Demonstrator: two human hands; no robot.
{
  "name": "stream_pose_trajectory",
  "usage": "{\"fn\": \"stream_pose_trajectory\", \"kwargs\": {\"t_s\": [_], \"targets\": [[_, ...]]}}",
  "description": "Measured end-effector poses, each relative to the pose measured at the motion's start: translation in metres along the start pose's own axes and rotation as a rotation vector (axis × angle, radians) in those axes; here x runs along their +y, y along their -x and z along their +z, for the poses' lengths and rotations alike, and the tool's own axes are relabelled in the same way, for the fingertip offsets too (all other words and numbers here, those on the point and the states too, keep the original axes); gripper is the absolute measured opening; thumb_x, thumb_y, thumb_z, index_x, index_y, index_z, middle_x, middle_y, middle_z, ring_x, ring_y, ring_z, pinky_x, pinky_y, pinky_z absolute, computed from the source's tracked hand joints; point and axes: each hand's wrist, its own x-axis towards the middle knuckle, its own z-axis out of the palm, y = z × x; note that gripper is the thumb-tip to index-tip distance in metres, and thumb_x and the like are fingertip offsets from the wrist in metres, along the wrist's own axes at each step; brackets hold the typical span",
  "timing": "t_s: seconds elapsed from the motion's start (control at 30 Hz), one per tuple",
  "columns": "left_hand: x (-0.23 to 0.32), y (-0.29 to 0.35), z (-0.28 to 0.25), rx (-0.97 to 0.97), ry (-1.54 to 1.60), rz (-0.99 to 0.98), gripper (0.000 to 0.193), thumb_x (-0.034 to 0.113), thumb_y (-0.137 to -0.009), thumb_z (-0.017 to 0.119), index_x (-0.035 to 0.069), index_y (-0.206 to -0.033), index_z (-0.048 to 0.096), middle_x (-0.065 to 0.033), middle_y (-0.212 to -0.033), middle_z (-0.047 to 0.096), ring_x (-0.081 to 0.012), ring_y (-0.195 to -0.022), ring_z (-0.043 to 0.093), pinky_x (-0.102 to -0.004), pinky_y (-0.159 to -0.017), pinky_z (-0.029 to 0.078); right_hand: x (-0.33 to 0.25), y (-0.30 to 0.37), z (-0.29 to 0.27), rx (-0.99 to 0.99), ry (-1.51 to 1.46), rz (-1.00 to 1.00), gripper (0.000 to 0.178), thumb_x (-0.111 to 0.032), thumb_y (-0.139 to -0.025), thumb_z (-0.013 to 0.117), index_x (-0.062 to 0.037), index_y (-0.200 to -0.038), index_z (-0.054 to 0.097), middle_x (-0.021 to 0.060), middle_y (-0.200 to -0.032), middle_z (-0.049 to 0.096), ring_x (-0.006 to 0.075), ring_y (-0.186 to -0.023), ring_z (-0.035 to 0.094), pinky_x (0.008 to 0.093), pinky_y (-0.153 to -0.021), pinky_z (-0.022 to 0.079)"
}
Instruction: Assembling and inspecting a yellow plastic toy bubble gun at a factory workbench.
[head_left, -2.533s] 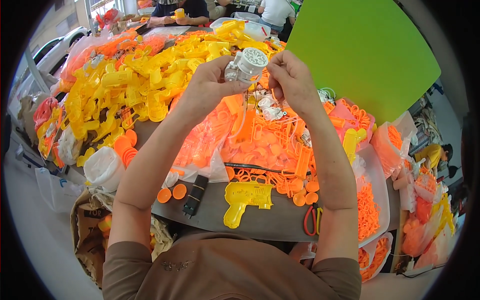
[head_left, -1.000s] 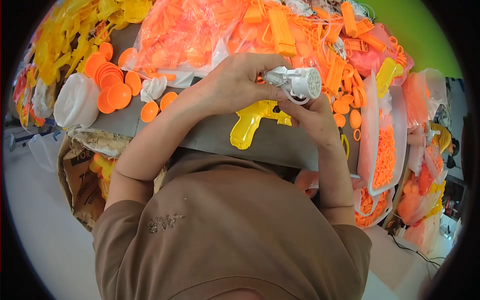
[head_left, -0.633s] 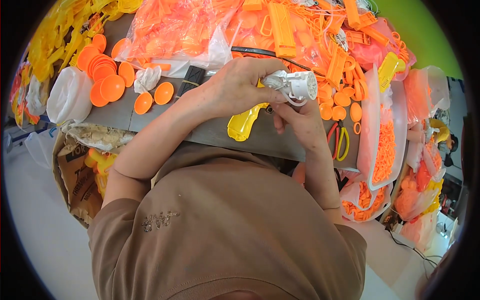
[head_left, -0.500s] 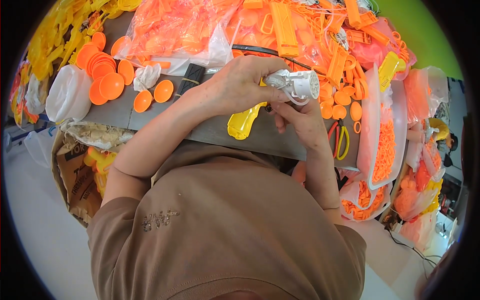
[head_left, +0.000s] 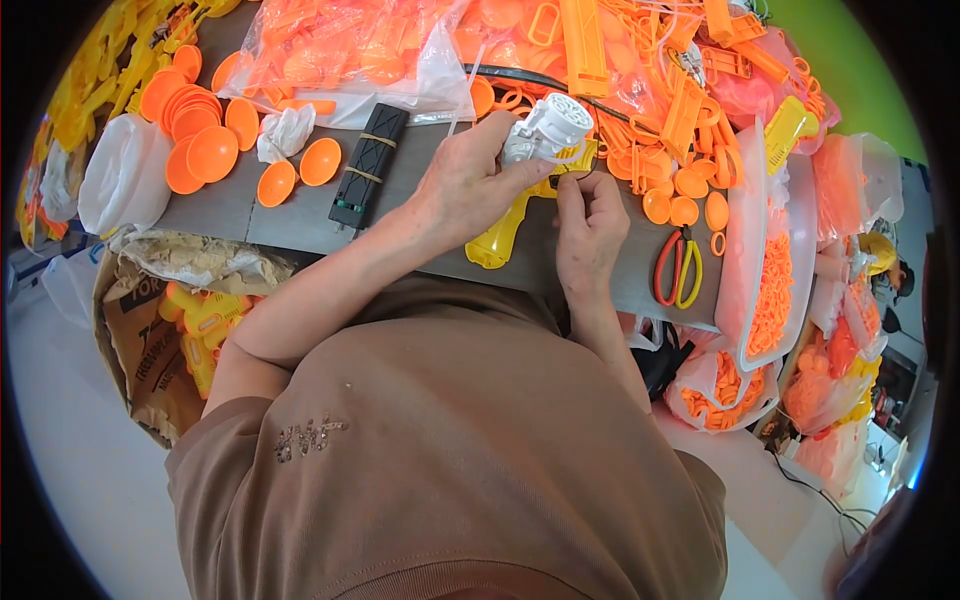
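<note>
My left hand [head_left: 470,170] is closed around a white plastic part with a round, slotted face [head_left: 562,118], holding it just above the table. Under and beside it lies a yellow plastic shell half shaped like a gun [head_left: 495,238], its handle pointing toward me. My right hand [head_left: 590,225] has thumb and forefinger pinched together at the shell's upper part. Something small and dark shows by those fingertips, too small to name. Red-and-yellow-handled pliers or cutters [head_left: 678,270] lie to the right of my right hand.
Left on the grey table [head_left: 290,225] are orange cups [head_left: 212,152], a black banded block [head_left: 368,168] and a white tub [head_left: 125,175]. Bagged orange parts [head_left: 350,50] heap at the back. A bin of orange pieces [head_left: 770,300] stands right; a paper sack [head_left: 150,340] is below left.
The white part has moved left and up, its round face now turned upward. My right hand has come away from it and down to the yellow shell.
</note>
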Motion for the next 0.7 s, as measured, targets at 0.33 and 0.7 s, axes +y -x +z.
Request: {"fn": "stream_pose_trajectory", "kwargs": {"t_s": [0.33,0.7], "targets": [[0.001,-0.001,0.000,0.012,-0.036,-0.005,0.032,0.024,-0.080,0.068,-0.002,-0.083,0.049,-0.0128,-0.070,0.057,-0.0175,-0.063,0.056,-0.0324,-0.056,0.045,0.004,0.005,0.011,0.134,0.246,-0.308,0.011,-0.004,-0.085,0.059,-0.0006,-0.079,0.050,0.0046,-0.067,0.051,0.0103,-0.056,0.048,0.0268,-0.049,0.040],[-0.004,-0.002,0.001,0.043,-0.077,0.063,0.032,0.024,-0.079,0.068,-0.002,-0.083,0.049,-0.0150,-0.068,0.056,-0.0229,-0.061,0.056,-0.0353,-0.056,0.045,-0.007,-0.002,0.007,-0.037,0.515,-0.333,0.012,-0.004,-0.082,0.058,0.0006,-0.087,0.048,0.0134,-0.073,0.055,0.0234,-0.056,0.054,0.0338,-0.049,0.045]]}}
